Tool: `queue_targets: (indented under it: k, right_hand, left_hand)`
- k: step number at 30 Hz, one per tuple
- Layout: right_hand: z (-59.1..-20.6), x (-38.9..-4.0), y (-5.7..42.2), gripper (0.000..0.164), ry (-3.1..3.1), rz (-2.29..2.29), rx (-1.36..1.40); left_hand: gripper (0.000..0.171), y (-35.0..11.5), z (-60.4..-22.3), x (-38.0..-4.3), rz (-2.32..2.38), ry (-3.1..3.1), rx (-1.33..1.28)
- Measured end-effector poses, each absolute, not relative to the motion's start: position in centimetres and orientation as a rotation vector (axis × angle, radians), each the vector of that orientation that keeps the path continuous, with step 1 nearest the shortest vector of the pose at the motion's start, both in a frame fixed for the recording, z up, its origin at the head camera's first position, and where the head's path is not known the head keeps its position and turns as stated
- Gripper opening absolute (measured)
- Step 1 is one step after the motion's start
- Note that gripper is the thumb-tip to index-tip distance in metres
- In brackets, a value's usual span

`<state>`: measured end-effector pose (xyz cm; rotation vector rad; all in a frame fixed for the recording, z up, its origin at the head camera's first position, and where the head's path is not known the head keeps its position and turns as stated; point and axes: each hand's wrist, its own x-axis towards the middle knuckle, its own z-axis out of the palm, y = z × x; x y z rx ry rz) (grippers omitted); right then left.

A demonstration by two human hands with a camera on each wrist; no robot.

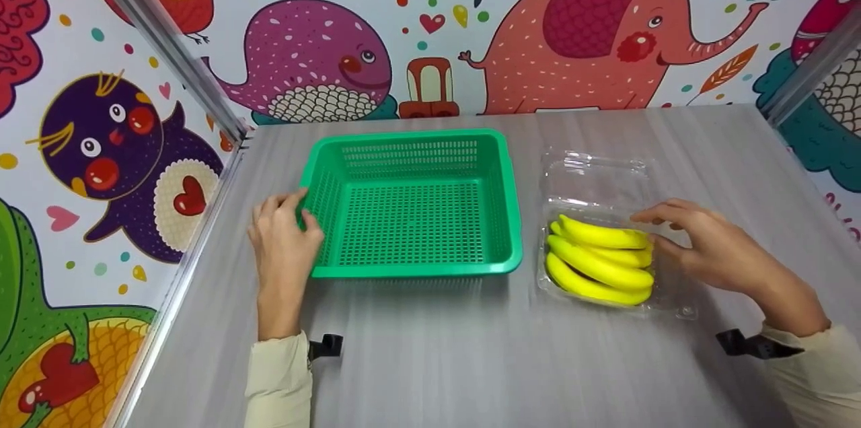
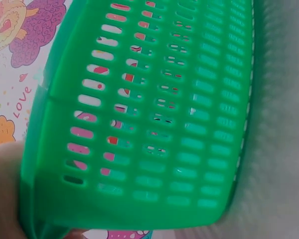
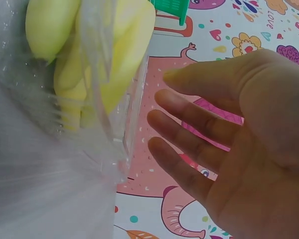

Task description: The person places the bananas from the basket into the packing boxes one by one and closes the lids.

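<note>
A green plastic basket (image 1: 412,271) with slotted sides stands on the grey table, with nothing inside it. My left hand (image 1: 286,233) grips its left rim, thumb and fingers bent over the edge; the left wrist view shows the basket's slotted wall (image 2: 139,209) close up. To the right, several yellow bananas (image 1: 599,263) lie in a clear plastic container (image 1: 595,182). My right hand (image 1: 713,250) hovers at the container's right side, fingers apart and holding nothing. In the right wrist view its fingers (image 3: 189,129) point toward the bananas (image 3: 122,59), with a gap between.
Behind the table (image 1: 430,361) rises a wall (image 1: 430,24) printed with cartoon animals, and a second printed panel (image 1: 128,226) stands along the left. A metal frame strip (image 1: 175,71) runs down the left corner.
</note>
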<state>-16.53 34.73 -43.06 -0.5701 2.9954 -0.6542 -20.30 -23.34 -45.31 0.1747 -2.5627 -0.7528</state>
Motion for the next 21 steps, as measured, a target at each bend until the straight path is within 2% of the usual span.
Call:
queue_targets:
  k: [10,21]
  right_hand:
    - [-42.7,-16.8,35.8,0.031,3.162,-0.714,-0.541]
    - [-41.6,-16.9,36.6,0.03,3.202,-0.744,-0.448]
  left_hand:
    - [0.031,-18.6,-43.6,-19.7,-0.754,-2.526,-0.065]
    - [0.032,-10.8,-41.0,-18.4,-0.798,-2.504,-0.355]
